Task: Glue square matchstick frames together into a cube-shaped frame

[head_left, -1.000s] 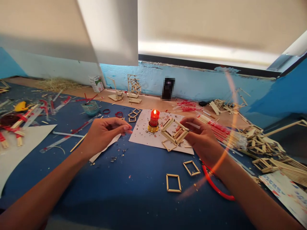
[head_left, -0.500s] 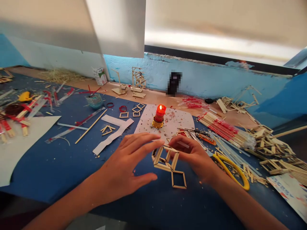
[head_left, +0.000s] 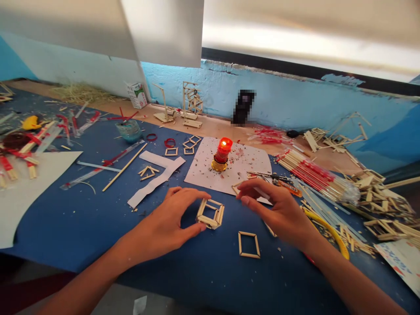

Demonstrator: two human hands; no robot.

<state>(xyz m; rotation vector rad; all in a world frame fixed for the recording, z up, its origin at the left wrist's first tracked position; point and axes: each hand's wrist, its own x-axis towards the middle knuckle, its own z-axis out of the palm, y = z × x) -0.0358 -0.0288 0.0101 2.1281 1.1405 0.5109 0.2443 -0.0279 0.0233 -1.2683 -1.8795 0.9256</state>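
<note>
My left hand (head_left: pixel 170 225) has its thumb and fingers around the near-left side of a small cube frame of thin wooden sticks (head_left: pixel 219 216), low over the blue table. My right hand (head_left: pixel 277 205) is off the cube, half-curled, with thumb and fingertips slightly apart and nothing visible between them. Beside its fingertips, a flat stick frame (head_left: pixel 235 188) shows in part at the paper's edge. One flat square stick frame (head_left: pixel 249 256) lies between the hands on the near side. Another stick piece (head_left: pixel 271 229) is partly hidden under my right hand.
A lit red candle (head_left: pixel 224 151) on a gold base stands on littered white paper (head_left: pixel 200 168). On the right lie an orange cutter (head_left: pixel 290 189), a yellow handle (head_left: pixel 334 234) and bundled sticks (head_left: pixel 305 168). Paper strips (head_left: pixel 160 177) and a glass bowl (head_left: pixel 129 131) are at left.
The cube frame went from my right hand to my left and came down closer to the table. My right hand let go and drew back to the right. The view shifted slightly.
</note>
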